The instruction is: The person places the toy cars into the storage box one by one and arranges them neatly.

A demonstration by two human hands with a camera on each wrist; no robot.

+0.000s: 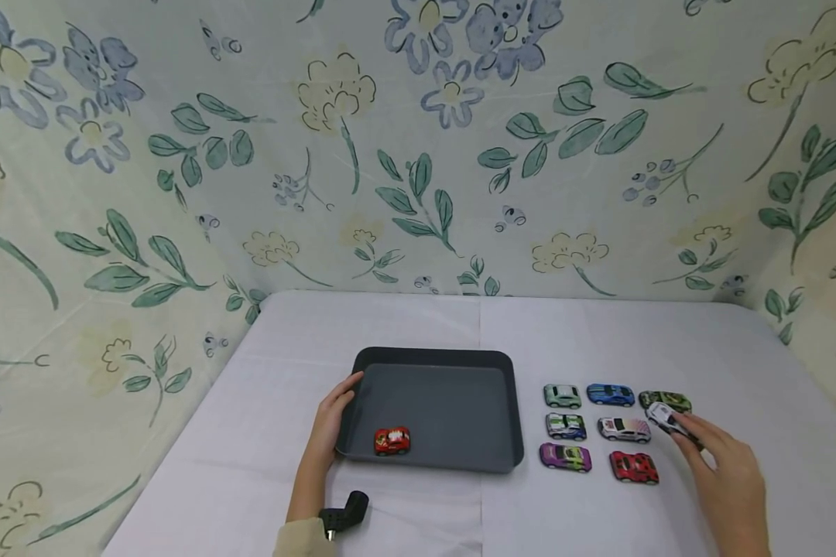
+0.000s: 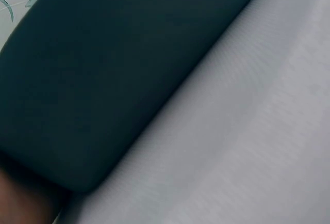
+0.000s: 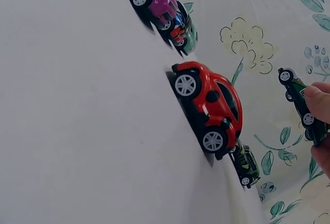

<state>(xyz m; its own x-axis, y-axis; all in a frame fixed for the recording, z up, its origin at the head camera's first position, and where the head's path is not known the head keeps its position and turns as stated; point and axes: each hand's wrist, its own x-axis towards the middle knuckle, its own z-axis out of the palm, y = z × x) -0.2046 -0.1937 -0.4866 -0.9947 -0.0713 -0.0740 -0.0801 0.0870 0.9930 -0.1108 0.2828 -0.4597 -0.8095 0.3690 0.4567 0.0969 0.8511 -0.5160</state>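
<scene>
My left hand (image 1: 330, 422) holds the left rim of a dark grey rectangular tray (image 1: 439, 357). In the left wrist view, part of that hand (image 2: 20, 201) is a blur at the tray's corner (image 2: 103, 79). A red toy car (image 1: 392, 441) sits inside the tray near its front edge. My right hand (image 1: 728, 472) pinches a white toy car (image 1: 664, 417) between thumb and fingers. In the right wrist view, this car (image 3: 298, 100) is held above the tabletop, its wheels showing. Just behind it, a green camouflage toy car (image 1: 672, 401) is partly covered in the head view.
Right of the tray stand more toy cars: pale green (image 1: 562, 396), blue (image 1: 611, 394), white-green (image 1: 566, 426), white-pink (image 1: 624, 429), purple (image 1: 565, 456) and red (image 1: 635, 467). A black device (image 1: 346, 510) is at the left wrist. Floral cloth (image 1: 404, 193) hangs behind the white table (image 1: 362, 317).
</scene>
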